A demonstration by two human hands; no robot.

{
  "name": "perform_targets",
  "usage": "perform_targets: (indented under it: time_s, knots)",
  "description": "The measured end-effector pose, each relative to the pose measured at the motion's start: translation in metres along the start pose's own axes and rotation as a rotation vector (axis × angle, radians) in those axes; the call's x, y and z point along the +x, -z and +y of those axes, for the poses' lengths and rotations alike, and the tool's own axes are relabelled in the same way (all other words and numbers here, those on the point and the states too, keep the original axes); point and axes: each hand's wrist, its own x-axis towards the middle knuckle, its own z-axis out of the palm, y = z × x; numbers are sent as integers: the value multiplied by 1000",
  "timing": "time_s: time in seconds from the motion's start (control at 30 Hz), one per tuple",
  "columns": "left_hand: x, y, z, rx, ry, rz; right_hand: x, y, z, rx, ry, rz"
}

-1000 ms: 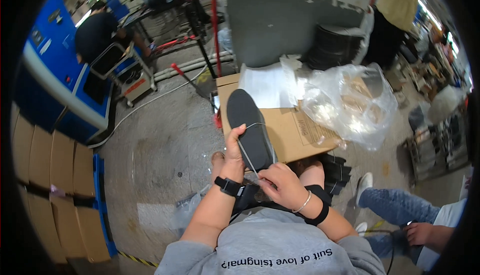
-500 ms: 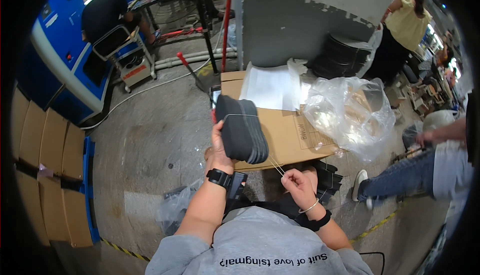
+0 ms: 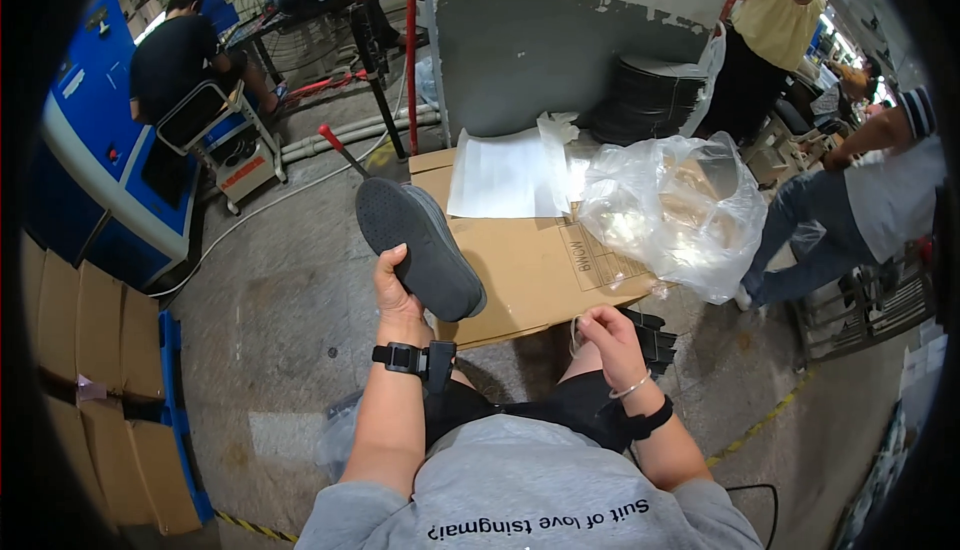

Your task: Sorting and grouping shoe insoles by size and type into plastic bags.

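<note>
A stack of dark grey insoles is gripped in my left hand, with the thumb over the near edge. The stack is tilted, and its top face shows small perforations. It hangs above the left side of the cardboard box. Over my right thigh, my right hand is closed in a pinch. A thin pale elastic band loops out from its fingertips, apart from the stack.
White sheets and a crumpled clear plastic bag lie on the box. Brown cartons stand on a blue pallet at left. A person in jeans is at right; another sits far left. Black coiled material stands by the grey pillar.
The elastic band, earlier stretched from the stack to my right hand, is now off the stack. My left hand has turned the insoles so their top face shows. The person at right has shifted.
</note>
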Motion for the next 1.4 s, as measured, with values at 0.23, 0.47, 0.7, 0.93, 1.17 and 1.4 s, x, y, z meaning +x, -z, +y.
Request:
perform_targets:
  time_s: [0.23, 0.47, 0.7, 0.93, 1.17, 1.4]
  knots:
    - [-16, -8, -3, -7, 158, -95, 88, 28, 8, -662, 193, 32]
    - [-21, 7, -18, -123, 323, -97, 118, 15, -7, -1212, 557, 188]
    - [-19, 0, -21, 144, 305, -58, 69, -57, -6, -489, 279, -237]
    - [-7, 22, -60, 1274, -65, -33, 90, -52, 78, -397, -24, -215]
    - [-12, 42, -69, 966, 135, -137, 95, -36, 99, -603, -44, -211]
    - [-8, 44, -72, 1050, 130, -120, 88, -48, 97, -636, 15, -142]
